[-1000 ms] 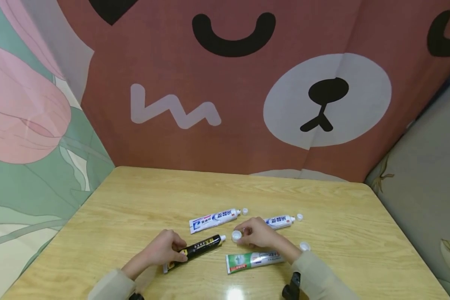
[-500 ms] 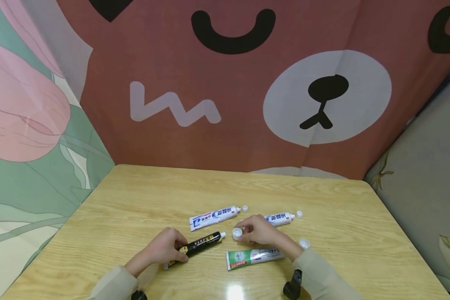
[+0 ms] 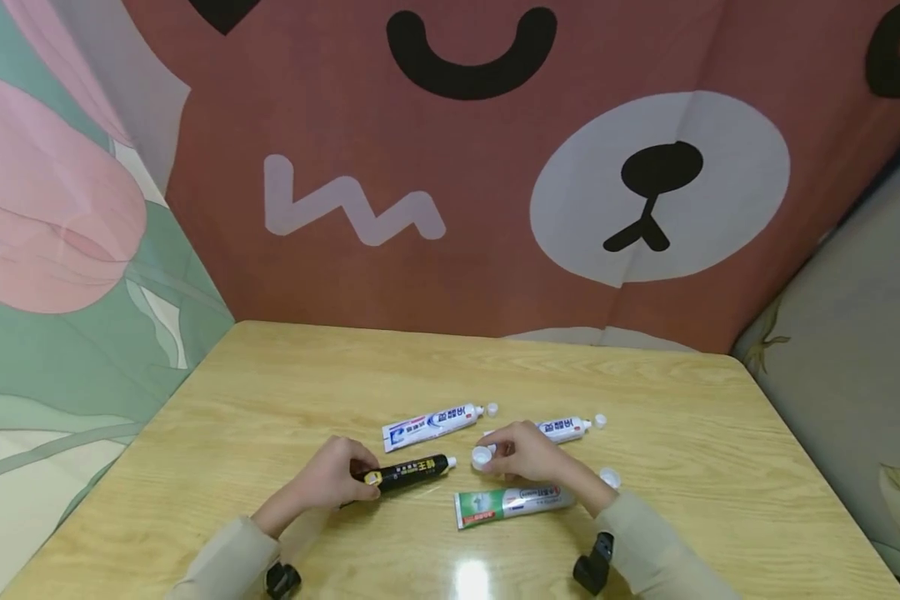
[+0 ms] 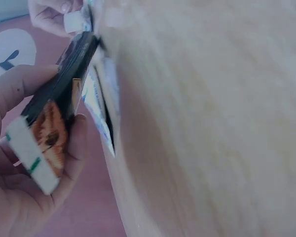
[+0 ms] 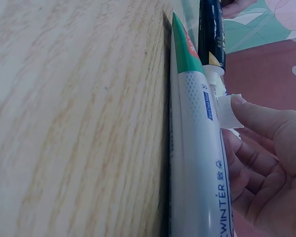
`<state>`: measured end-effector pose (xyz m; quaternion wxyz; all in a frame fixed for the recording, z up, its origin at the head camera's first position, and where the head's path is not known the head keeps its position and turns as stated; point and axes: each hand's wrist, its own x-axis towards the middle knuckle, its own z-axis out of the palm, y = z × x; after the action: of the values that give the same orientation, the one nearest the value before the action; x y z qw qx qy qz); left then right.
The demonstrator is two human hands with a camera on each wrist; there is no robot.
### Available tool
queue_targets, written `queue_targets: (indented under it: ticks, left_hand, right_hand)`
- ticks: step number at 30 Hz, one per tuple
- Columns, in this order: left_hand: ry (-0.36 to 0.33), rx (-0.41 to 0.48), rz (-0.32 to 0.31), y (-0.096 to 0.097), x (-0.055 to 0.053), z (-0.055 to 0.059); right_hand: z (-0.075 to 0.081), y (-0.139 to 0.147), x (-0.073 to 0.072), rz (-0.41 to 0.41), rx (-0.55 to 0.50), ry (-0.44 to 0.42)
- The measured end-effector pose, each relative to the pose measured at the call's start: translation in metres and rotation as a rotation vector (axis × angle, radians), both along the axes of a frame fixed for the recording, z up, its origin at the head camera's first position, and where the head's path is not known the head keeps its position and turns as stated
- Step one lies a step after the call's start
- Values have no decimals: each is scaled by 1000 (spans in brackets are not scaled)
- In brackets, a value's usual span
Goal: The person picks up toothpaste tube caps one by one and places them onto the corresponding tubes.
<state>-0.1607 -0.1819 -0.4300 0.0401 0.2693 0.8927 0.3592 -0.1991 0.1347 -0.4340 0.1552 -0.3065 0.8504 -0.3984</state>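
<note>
My left hand (image 3: 333, 475) grips a black toothpaste tube (image 3: 416, 472) near its flat end, thumb on one side and fingers on the other. The tube's bare white nozzle (image 3: 452, 462) points right. Facing it, my right hand (image 3: 531, 454) pinches a white screw cap (image 3: 482, 457) between thumb and fingers, a small gap from the nozzle. In the right wrist view the cap (image 5: 230, 111) shows from the side, under the thumb. A green and silver toothpaste tube (image 3: 513, 505) lies below the right hand, its nozzle end hidden by the forearm.
Behind the hands lie a white-and-blue toothpaste tube (image 3: 431, 427) and a second one (image 3: 565, 429), partly covered by the right hand. Small caps sit by them: one cap (image 3: 492, 409), another cap (image 3: 601, 421). A larger cap (image 3: 610, 477) lies by the right forearm. The wooden table (image 3: 307, 375) meets a printed curtain.
My left hand has raised the black tube's flat end a little and levelled the tube, hiding that end behind the hand. The right hand keeps its pinch on the cap. The head view has tilted slightly downward.
</note>
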Motion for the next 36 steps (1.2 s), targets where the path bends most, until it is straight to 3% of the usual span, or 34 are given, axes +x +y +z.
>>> queue_targets:
  ticks: [6, 13, 24, 30, 36]
  left_hand:
    - [42, 43, 47, 0, 0, 3]
    - [38, 108, 94, 2, 3, 7]
    - [54, 200, 85, 6, 4, 14]
    - [48, 241, 77, 8, 4, 16]
    - [58, 254, 90, 13, 9, 22]
  right_hand:
    - [-1, 2, -1, 2, 0, 21]
    - [3, 3, 1, -40, 13, 70]
    - [9, 3, 2, -62, -47, 40]
    - [8, 0, 2, -81, -94, 99]
    - [9, -7, 3, -41, -142, 92]
